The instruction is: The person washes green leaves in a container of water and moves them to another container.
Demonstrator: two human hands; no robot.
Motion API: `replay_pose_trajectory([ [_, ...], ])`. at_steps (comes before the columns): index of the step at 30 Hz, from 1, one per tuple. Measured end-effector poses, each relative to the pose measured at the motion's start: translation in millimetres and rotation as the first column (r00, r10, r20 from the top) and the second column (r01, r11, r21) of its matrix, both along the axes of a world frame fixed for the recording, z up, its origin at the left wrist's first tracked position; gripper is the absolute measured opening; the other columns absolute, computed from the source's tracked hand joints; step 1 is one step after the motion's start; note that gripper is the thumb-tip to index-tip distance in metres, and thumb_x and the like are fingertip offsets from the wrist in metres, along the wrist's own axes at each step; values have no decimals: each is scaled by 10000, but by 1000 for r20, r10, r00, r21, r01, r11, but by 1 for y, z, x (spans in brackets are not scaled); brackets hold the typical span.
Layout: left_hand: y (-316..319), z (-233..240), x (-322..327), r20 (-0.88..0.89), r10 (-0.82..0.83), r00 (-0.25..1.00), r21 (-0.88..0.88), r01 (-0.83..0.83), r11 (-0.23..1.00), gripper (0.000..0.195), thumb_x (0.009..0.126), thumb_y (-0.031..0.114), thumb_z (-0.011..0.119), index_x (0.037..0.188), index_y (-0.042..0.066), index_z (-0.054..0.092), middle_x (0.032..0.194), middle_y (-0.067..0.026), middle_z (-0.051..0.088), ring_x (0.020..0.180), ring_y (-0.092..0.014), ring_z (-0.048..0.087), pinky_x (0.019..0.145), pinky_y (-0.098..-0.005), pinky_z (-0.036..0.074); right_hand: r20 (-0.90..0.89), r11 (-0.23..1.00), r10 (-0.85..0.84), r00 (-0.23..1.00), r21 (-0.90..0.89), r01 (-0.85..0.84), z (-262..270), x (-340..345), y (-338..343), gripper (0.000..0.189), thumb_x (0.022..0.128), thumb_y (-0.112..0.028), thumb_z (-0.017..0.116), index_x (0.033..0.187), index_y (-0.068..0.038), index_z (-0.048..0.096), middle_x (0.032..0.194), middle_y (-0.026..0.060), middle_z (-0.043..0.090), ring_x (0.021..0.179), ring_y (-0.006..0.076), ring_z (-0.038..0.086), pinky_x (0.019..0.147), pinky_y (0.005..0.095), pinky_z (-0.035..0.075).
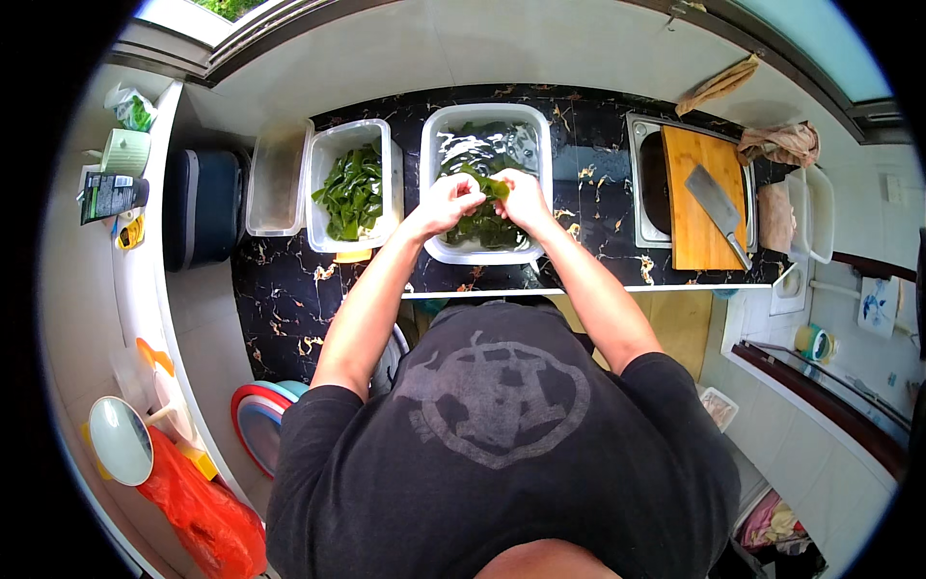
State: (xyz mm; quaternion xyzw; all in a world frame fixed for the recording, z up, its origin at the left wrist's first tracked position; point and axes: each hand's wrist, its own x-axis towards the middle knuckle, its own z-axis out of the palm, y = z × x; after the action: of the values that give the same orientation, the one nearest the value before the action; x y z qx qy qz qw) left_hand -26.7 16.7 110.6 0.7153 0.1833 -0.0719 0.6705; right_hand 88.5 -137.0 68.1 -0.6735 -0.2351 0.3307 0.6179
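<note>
My left hand (454, 201) and my right hand (522, 199) meet over a large clear plastic tub (486, 256) of water. Between them stretches a green strip of kelp (492, 188), pinched by the fingers of both hands. More dark green kelp (492, 233) lies under the shiny water in the tub. To the left stands a second plastic tub (396, 174), holding a heap of kelp pieces (353, 195). The undersides of my fingers are hidden.
A cleaver (712, 203) rests on a wooden cutting board (687, 239) laid over the sink (646, 137) at right. Another translucent plastic container (276, 181) stands at far left. Cloths hang near the sink, one a crumpled rag (781, 143). The black counter edge (593, 289) runs before me.
</note>
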Motion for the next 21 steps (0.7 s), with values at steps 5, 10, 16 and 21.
replay_pose_trajectory([
  [5, -18, -4, 3, -10, 151, 988, -54, -152, 987, 101, 897, 109, 653, 883, 43, 578, 758, 13, 584, 665, -70, 540, 605, -234, 459, -129, 986, -42, 991, -166, 20, 5, -9, 6, 283, 950, -219, 562, 758, -13, 585, 619, 61, 595, 473, 114, 557, 428, 263, 438],
  [10, -17, -30, -4, -48, 155, 987, -139, -160, 977, 98, 902, 118, 651, 930, 57, 580, 786, 6, 591, 676, -74, 558, 617, -238, 485, -257, 979, -102, 961, -200, 50, -13, -11, 7, 170, 925, -142, 575, 826, -4, 577, 630, 58, 588, 476, 126, 568, 395, 262, 436],
  [16, -14, -57, -10, -196, 367, 909, -449, -416, 790, 79, 974, 150, 572, 1033, 100, 552, 917, 8, 560, 808, -106, 585, 689, -250, 507, -345, 955, -221, 912, -268, 130, -47, -11, 12, 58, 896, -73, 531, 897, -20, 555, 610, 72, 580, 443, 134, 546, 370, 290, 426],
  [21, -16, -76, -10, -178, 312, 933, -534, -358, 766, 82, 982, 181, 557, 1021, 111, 578, 888, 11, 566, 790, -102, 534, 677, -246, 442, -474, 943, -83, 876, -323, -85, -52, -21, 16, 229, 959, -132, 462, 788, -33, 577, 663, 69, 593, 457, 127, 540, 374, 264, 436],
])
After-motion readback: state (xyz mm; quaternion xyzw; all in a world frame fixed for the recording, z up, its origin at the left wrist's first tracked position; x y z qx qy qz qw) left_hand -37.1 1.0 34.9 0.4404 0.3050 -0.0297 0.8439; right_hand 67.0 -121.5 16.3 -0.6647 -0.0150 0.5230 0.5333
